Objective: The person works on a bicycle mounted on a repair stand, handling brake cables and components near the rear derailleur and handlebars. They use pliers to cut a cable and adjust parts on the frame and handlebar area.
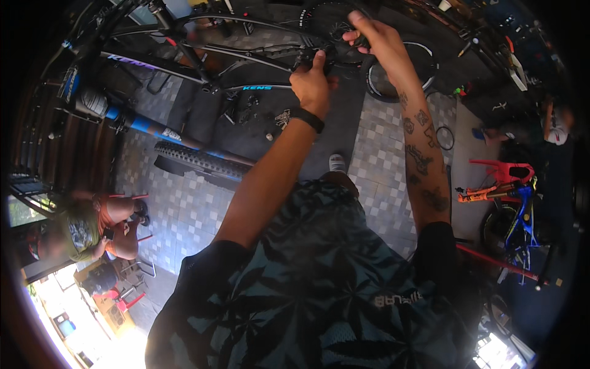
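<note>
A black bicycle frame point(196, 75) with purple and light-blue lettering stretches across the upper left, its rear end pointing toward my hands. My left hand point(311, 87), with a dark band at the wrist, is closed around that rear end, thumb up; the fingers are partly hidden. Farther right and a little higher, my right hand point(382, 46) is curled with its thumb raised. Something small and dark shows at its fingers, too unclear to name. Behind the hands a bicycle wheel point(432, 63) lies near the floor.
A blue fork point(144, 126) and a knobby tyre point(196, 161) are at left. Loose small metal parts point(283, 118) lie on the dark floor mat. A seated person point(101, 230) is at lower left, another person point(556, 126) at far right. A blue-and-orange bicycle point(519, 221) stands right.
</note>
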